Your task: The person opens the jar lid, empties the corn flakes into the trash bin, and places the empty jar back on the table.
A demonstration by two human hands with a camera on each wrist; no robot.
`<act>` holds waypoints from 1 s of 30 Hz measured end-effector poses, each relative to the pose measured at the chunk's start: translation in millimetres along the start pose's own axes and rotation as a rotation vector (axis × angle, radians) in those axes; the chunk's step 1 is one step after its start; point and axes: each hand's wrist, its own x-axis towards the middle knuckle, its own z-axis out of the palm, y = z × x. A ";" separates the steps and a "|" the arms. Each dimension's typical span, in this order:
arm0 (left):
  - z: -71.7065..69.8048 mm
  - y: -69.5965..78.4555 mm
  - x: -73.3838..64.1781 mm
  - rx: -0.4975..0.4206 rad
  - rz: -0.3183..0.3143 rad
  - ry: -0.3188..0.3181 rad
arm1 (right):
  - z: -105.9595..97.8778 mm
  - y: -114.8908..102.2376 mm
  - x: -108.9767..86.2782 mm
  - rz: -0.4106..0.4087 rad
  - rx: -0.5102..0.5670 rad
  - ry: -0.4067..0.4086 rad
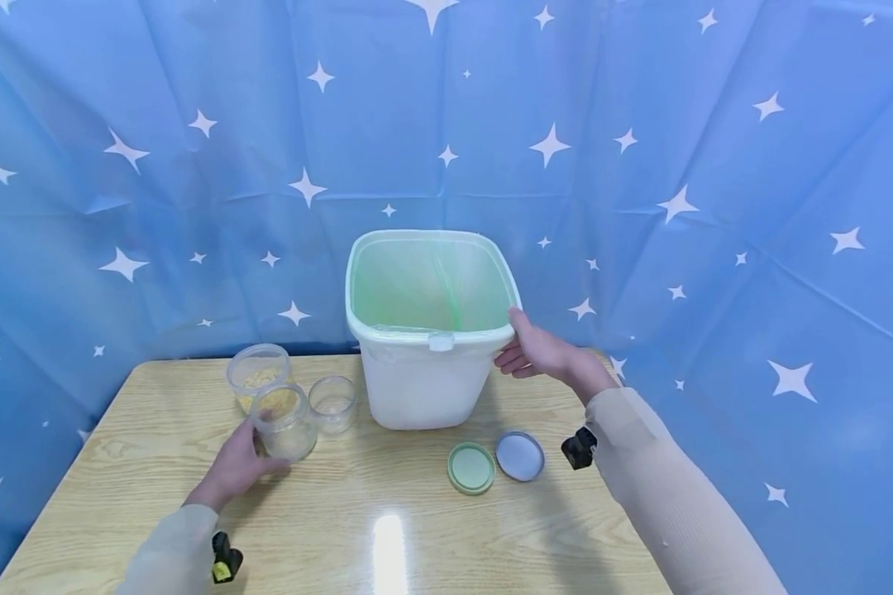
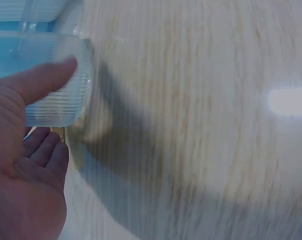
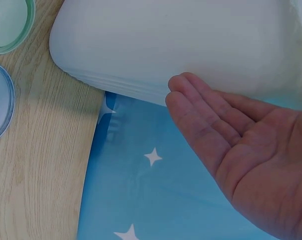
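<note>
Head: left grip [image 1: 236, 463] around jar [image 1: 288, 431]

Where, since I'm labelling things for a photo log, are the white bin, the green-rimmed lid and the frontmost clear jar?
White bin [image 1: 426, 384]: head view, on its front wall.
Green-rimmed lid [image 1: 471, 468]: head view, on its middle.
Frontmost clear jar [image 1: 290, 436]: head view, on its side wall.

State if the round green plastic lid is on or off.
Off: the lid lies on the pale wood-grain tabletop, apart from the clear round jar by the left hand.
</note>
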 end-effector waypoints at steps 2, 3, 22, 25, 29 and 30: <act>-3.3 -0.8 0.4 0.030 0.007 -0.004 | -1.0 0.9 -0.3 0.001 -0.004 0.004; -5.4 -0.9 0.3 0.044 0.006 0.000 | -1.6 1.3 -0.5 0.001 -0.004 0.006; -48.4 -7.6 20.1 0.052 -0.179 0.002 | -4.0 4.5 -1.6 0.011 0.001 0.009; -52.6 -3.7 21.3 0.060 -0.187 -0.014 | -2.9 3.1 -1.2 0.012 -0.001 0.003; -55.9 -3.2 24.3 0.078 -0.202 -0.024 | -1.9 1.4 0.1 0.017 0.003 -0.001; -56.2 -4.5 25.4 0.083 -0.204 -0.024 | -1.6 0.7 0.2 0.018 0.007 -0.003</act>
